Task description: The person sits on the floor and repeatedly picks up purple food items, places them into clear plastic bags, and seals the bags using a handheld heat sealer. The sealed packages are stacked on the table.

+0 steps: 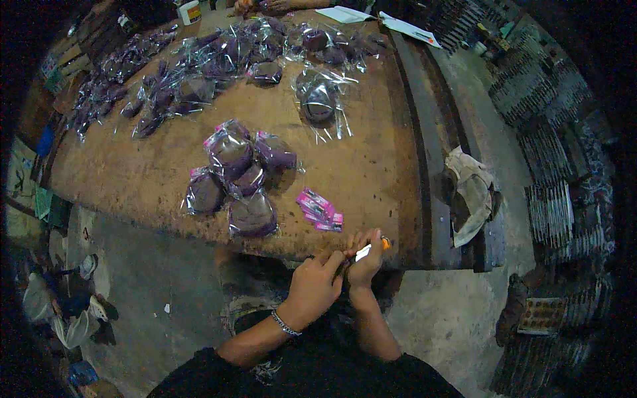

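Observation:
Just over the table's near edge, my two hands meet. My right hand (pixel 363 265) is closed round a small white thing with an orange end (pixel 363 253); its kind I cannot make out. The fingers of my left hand (pixel 312 285) are pinched together against the right fingers, and whatever lies between them is hidden. Beyond the hands, several pink printed cards (pixel 317 207) lie overlapping on the wooden table (pixel 355 166). To their left sits a small heap of rounded purple-brown items in clear plastic wrap (pixel 231 156).
More wrapped purple items (pixel 232 50) spread over the table's far side, with one wrapped bundle (pixel 317 103) apart. White papers (pixel 408 30) and a white tub (pixel 190 12) stand far off. Another person's hands (pixel 272 5) show at the far edge. A pale cloth (pixel 470 192) hangs at the right edge.

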{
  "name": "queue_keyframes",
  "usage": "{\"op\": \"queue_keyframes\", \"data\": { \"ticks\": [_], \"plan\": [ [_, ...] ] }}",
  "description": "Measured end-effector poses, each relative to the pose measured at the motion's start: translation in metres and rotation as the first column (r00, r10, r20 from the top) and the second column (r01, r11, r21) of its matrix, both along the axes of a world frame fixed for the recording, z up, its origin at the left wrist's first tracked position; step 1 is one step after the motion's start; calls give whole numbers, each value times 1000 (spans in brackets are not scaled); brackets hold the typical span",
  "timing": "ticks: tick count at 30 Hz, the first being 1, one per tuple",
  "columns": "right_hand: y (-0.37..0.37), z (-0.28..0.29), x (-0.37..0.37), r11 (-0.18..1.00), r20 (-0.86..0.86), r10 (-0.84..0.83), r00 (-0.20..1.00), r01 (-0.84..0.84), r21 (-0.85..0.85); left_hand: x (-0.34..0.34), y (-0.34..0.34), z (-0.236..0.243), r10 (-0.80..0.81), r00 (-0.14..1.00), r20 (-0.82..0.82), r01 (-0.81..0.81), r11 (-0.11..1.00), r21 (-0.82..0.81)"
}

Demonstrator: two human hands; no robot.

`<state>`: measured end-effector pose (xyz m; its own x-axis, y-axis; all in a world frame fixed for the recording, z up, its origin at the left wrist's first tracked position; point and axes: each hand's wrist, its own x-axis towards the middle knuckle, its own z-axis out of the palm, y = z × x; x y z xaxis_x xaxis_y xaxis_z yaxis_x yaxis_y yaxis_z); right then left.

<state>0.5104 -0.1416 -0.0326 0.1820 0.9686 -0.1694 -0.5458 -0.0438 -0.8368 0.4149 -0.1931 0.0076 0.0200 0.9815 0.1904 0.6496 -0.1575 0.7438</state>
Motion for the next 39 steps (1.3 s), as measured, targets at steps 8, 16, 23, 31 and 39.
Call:
{"op": "queue_keyframes", "data": {
  "ticks": [8,16,23,31,39],
  "plan": [
    [17,9,26,989,88,-146,985,145,11,-88,58,15,-115,957,266,163,972,-166],
    [16,-8,31,997,443,-37,896,1,82,-171,181,36,490,670,-558,-445,867,226],
    [27,-25,41,980,702,-97,705,-56,192,-122,270,45,10,787,-617,70,992,105],
    [30,-28,45,989,696,-111,710,10,147,-121,343,20,-50,394,-918,430,893,136],
    [26,5,35,999,362,32,931,-32,-5,-141,246,87,-330,918,221,352,933,-70]
  ]
}}
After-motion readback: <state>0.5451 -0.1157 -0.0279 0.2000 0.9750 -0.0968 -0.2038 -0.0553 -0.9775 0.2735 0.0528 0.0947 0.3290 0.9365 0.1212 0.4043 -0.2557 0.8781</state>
